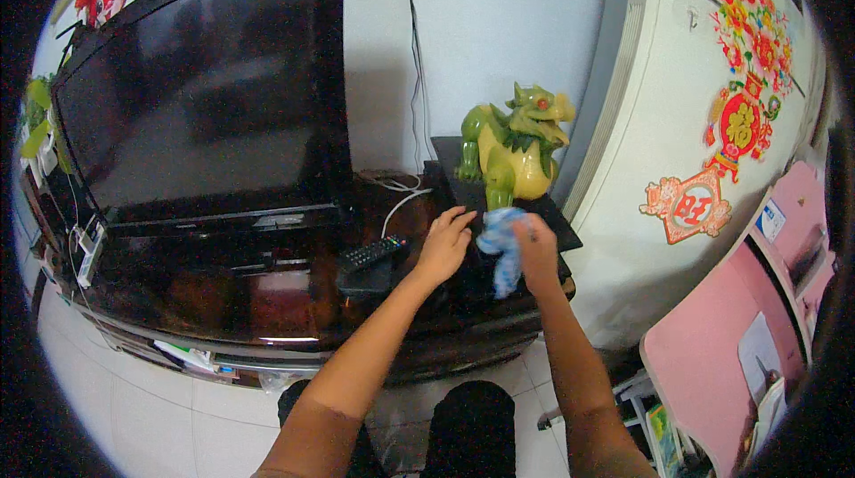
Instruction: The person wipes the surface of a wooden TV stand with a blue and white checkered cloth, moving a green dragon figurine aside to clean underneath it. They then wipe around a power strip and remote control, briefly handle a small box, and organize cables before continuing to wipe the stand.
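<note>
My right hand (538, 247) grips a blue-and-white cloth (502, 244), blurred by motion, at the foot of a glossy green and yellow beast figurine (518, 144). The figurine stands on a black board (564, 227) at the right end of a dark wooden TV cabinet (207, 307). Whether the cloth touches the figurine's front leg, I cannot tell. To the left of the cloth, my left hand (446, 244) reaches over the board's left edge with fingers apart and nothing held. Below its wrist lie a black remote control (373, 253) and a black box (366, 279).
A large television (214, 90) fills the cabinet's left part. White cables (401, 201) curl behind the remote. At the right stand a white refrigerator (621, 211) with red decorations and a pink desk (708, 344). A white power strip (90, 254) lies at the far left.
</note>
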`<state>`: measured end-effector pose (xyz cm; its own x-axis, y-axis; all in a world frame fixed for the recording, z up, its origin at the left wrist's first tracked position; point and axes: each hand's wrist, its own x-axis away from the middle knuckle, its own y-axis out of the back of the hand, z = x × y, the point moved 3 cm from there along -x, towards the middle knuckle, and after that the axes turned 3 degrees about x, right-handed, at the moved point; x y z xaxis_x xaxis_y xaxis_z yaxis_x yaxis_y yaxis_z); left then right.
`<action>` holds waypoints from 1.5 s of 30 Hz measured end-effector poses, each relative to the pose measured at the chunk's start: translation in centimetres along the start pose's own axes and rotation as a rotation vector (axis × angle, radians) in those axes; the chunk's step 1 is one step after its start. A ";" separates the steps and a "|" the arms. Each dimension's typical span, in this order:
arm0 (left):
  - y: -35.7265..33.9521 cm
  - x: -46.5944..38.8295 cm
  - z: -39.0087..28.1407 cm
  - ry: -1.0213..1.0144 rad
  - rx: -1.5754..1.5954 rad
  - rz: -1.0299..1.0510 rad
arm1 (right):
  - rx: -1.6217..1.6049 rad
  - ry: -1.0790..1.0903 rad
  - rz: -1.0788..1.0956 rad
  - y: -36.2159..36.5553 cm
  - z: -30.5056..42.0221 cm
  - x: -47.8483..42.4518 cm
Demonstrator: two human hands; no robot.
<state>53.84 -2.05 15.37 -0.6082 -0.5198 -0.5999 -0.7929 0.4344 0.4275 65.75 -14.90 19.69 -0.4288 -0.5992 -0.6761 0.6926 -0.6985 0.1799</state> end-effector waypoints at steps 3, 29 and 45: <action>-0.5 -2.2 -0.3 -0.077 -0.268 0.061 | -0.477 -0.318 -0.171 0.5 -1.3 0.2; 2.7 4.4 -2.3 0.588 1.066 0.176 | 0.333 0.124 0.245 -0.7 2.0 0.4; 4.4 5.9 -2.1 0.400 0.469 0.160 | 0.636 0.452 0.430 1.1 3.0 3.3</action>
<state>46.69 -4.68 15.13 -0.7572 -0.6169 -0.2148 -0.6448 0.7584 0.0950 63.31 -18.80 19.83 0.1569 -0.7425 -0.6513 0.2300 -0.6138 0.7552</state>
